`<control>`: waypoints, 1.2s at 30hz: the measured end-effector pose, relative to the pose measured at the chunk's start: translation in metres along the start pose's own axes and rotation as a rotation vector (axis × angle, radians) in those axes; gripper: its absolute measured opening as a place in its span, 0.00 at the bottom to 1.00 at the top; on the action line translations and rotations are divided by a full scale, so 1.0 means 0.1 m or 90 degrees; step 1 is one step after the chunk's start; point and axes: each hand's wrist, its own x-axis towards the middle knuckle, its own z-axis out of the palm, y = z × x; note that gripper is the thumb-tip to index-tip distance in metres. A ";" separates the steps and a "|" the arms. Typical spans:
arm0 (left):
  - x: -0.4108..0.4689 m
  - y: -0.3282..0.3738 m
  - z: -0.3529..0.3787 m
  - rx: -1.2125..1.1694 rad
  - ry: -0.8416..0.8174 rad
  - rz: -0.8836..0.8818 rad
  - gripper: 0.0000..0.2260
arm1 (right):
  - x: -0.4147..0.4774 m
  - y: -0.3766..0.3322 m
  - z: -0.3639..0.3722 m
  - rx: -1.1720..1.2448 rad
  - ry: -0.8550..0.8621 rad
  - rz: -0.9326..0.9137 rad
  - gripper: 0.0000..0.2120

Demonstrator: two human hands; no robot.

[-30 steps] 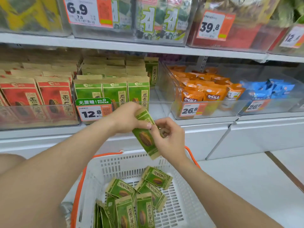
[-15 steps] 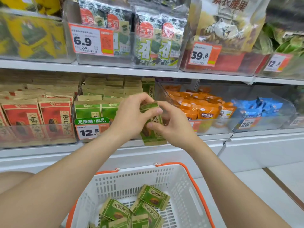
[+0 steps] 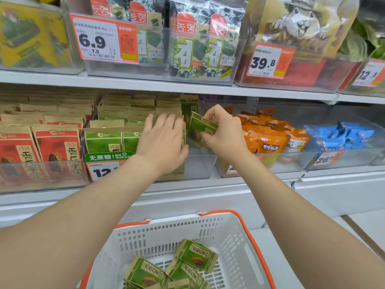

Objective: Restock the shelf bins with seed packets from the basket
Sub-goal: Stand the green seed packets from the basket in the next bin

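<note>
- Since half a second ago both hands have gone from in front of the shelf edge up into the bin. The left hand [image 3: 161,142] has let go of the packet, and the right hand [image 3: 226,135] alone carries it.
- Left hand, centre of frame: fingers [image 3: 164,122] straight and spread. They lie flat on the standing row of green packets [image 3: 104,140] in the clear plastic shelf bin [image 3: 198,165], with the thumb at the row's right edge.
- Right hand, just right of centre: fingers and thumb clamped on the green paper seed packet [image 3: 201,126]. The packet is tilted, its top leaning left, over the bare gap at the bin's right end.
- White slotted plastic basket with orange handles [image 3: 177,224], bottom centre: several loose green packets [image 3: 196,255] not yet shelved.
- Neighbours: red packets [image 3: 56,147] centre left, orange pouches [image 3: 268,140] centre right. The green packet belongs in neither.
- Step in hand, as I judge it: seating this packet at the right end of the green row.
- To do it well, keep the left palm pressing the row back so the gap stays open.
- Turn the packet upright with its print forward and lower it bottom edge first. Slide it against the row and release only once it stands.
- Likely risk: the row flops forward when the left hand lifts.
</note>
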 end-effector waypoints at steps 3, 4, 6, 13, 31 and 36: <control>0.10 -0.02 0.00 0.043 -0.005 -0.004 0.24 | 0.22 0.01 0.13 -0.256 -0.022 -0.034 0.16; 0.13 -0.03 0.00 0.050 -0.002 0.000 0.23 | 0.30 0.00 0.17 -0.322 -0.044 -0.050 0.16; 0.18 -0.02 0.00 0.062 -0.006 0.004 0.24 | 0.43 -0.06 0.25 -0.433 -0.073 -0.078 0.16; 0.23 -0.01 0.09 0.113 0.022 0.015 0.26 | 0.93 -0.10 0.64 -0.613 -0.088 -0.052 0.20; 0.21 -0.05 0.04 0.087 0.003 0.021 0.21 | 0.89 0.11 0.95 -0.632 -0.322 -0.180 0.23; 0.19 -0.08 0.02 0.064 -0.030 0.031 0.21 | 0.83 0.20 1.01 -0.606 -0.335 -0.177 0.23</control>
